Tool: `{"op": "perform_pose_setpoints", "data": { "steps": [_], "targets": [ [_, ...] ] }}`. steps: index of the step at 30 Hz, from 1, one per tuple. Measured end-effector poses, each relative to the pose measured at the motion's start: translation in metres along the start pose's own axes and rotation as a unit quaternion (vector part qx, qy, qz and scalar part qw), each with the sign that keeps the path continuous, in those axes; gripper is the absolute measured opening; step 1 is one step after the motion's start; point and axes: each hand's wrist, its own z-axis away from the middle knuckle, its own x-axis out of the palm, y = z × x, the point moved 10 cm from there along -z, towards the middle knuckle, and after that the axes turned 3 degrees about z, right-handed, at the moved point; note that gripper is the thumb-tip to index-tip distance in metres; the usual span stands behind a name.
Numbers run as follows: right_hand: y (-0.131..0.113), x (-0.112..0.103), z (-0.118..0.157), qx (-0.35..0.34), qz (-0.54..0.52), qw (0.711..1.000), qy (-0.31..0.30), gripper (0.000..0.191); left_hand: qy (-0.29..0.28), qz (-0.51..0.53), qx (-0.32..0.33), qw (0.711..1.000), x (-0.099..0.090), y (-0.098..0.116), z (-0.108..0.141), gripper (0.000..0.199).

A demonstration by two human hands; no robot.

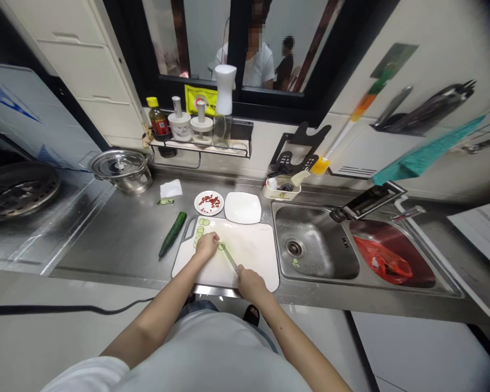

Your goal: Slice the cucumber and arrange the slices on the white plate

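My right hand [252, 284] is wrapped round the handle of a knife [230, 258], its blade pointing up and left over the white cutting board [257, 256]. At the blade's tip is a cucumber slice [221, 246]. My left hand [207, 246] is closed just left of that slice, fingers curled together; what they hold, if anything, is hidden. Several more cucumber slices [200, 231] lie in a row along the board's left side, partly behind my left hand. A whole cucumber [172, 235] rests on the steel counter, left of the board.
Behind the board stand a plate of red pieces [209, 202] and a white plate [243, 208]. The double sink [316, 272] is at right, with a red bag [384, 264] in it. A lidded pot [124, 171] stands at left, below a condiment rack [200, 146]. People show in the window.
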Motion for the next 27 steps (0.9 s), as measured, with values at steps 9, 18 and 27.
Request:
{"op": "perform_pose_setpoints", "data": {
  "steps": [9, 18, 27],
  "targets": [
    [-0.0017, -0.0023, -0.0033, -0.005, 0.008, 1.0, 0.008, 0.033, 0.001, -0.004, 0.005, 1.0, -0.0018, 0.0022, 0.0007, 0.018],
    [-0.0017, -0.0058, -0.0031, -0.005, 0.02, 1.0, 0.002, 0.033, -0.005, -0.005, -0.001, 1.0, -0.0014, 0.0014, 0.0003, 0.018],
    [0.0011, -0.0084, -0.0044, -0.009, 0.045, 0.999, 0.003, 0.033, -0.012, -0.004, -0.006, 1.0, -0.002, 0.0025, 0.0002, 0.017]
  ]
}}
